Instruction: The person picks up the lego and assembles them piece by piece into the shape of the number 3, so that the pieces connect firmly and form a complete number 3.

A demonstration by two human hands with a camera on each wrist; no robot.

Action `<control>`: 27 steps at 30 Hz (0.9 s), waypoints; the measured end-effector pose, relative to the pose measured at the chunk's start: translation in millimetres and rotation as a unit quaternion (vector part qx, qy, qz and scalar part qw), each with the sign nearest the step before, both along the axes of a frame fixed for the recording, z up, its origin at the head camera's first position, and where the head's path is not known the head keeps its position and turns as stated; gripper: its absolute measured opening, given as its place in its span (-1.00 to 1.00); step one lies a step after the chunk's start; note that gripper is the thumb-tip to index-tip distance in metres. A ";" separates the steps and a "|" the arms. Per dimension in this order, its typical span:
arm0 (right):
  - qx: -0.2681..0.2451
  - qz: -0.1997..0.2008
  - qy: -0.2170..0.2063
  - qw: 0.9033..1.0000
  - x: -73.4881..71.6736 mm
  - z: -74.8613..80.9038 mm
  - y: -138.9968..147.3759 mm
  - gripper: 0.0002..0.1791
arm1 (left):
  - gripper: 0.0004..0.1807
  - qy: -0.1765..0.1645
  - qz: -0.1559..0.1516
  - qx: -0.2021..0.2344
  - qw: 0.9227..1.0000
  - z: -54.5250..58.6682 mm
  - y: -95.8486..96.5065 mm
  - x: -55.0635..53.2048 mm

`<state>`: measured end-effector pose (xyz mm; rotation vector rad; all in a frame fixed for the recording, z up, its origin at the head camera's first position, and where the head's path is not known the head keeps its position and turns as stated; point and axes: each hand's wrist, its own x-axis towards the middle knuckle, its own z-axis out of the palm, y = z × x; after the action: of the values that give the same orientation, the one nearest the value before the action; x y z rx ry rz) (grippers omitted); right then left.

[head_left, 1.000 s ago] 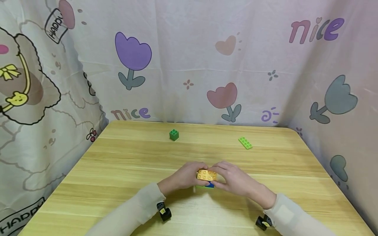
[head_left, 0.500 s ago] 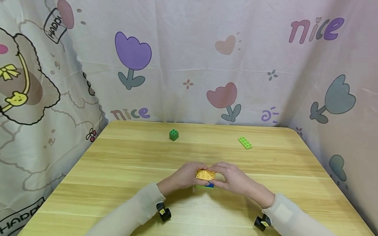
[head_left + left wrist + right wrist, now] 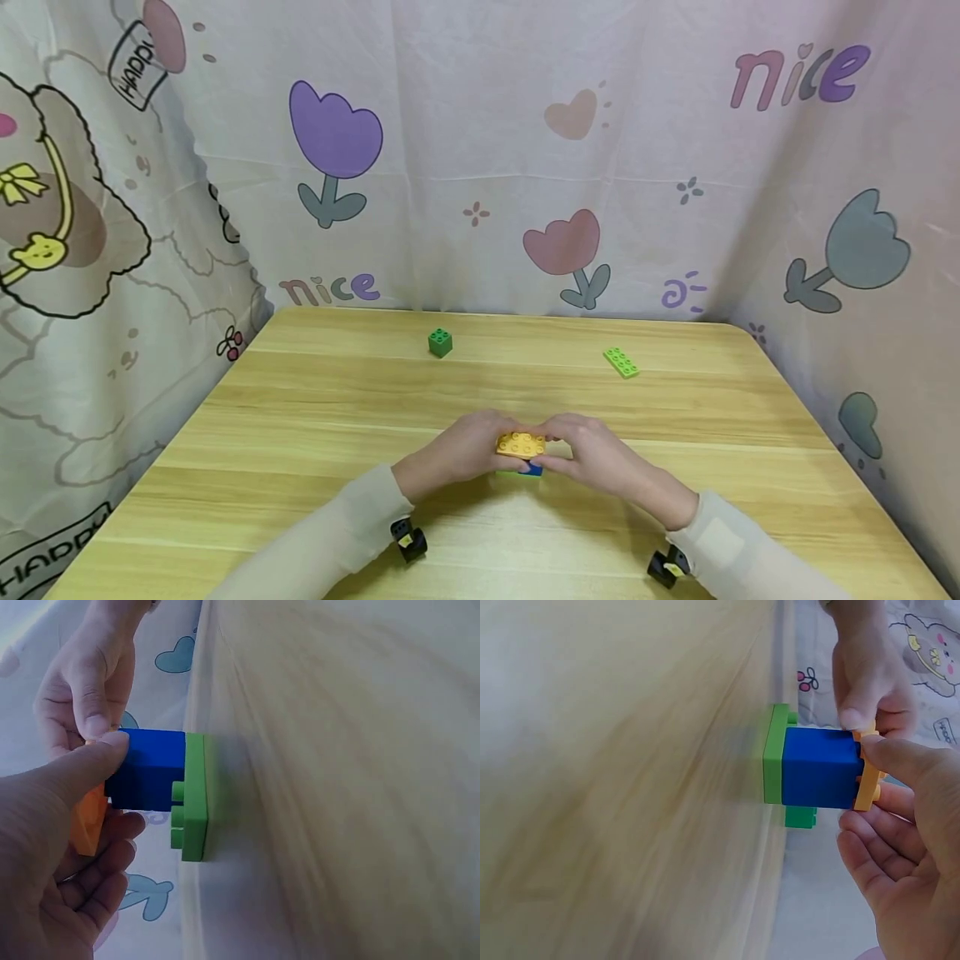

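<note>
An orange building-block plate with studs [image 3: 521, 445] lies on top of a blue block [image 3: 819, 766], which stands on a light green studded plate [image 3: 196, 799] on the table. My left hand [image 3: 467, 447] pinches the orange plate at its left end, thumb on the near side. At the right end my right hand [image 3: 600, 454] grips it, its thumb near the blue block's upper edge. In the left wrist view the orange plate overhangs the blue block and looks a little tilted. I cannot tell whether it is fully seated; fingers hide part of the joint.
A dark green block [image 3: 440, 342] stands at the back of the wooden table [image 3: 315, 400]. Another light green plate [image 3: 621, 362] lies at the back right. A printed curtain [image 3: 465, 150] hangs behind and along both sides of the table.
Both hands keep hold of the orange plate, which has shifted very slightly left over the blue block. The loose blocks at the back stay in place.
</note>
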<state>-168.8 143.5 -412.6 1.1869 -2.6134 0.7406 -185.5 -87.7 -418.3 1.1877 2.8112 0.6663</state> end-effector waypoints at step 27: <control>0.001 0.005 0.071 0.997 2.9 -2.7 -3.1 -0.64 | -0.61 0.146 -0.042 -0.049 0.987 14.5 -4.1 11.4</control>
<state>-165.9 140.4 -415.3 1.2067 -2.4954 0.6301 -174.1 -91.8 -403.8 1.4847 2.9606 0.3692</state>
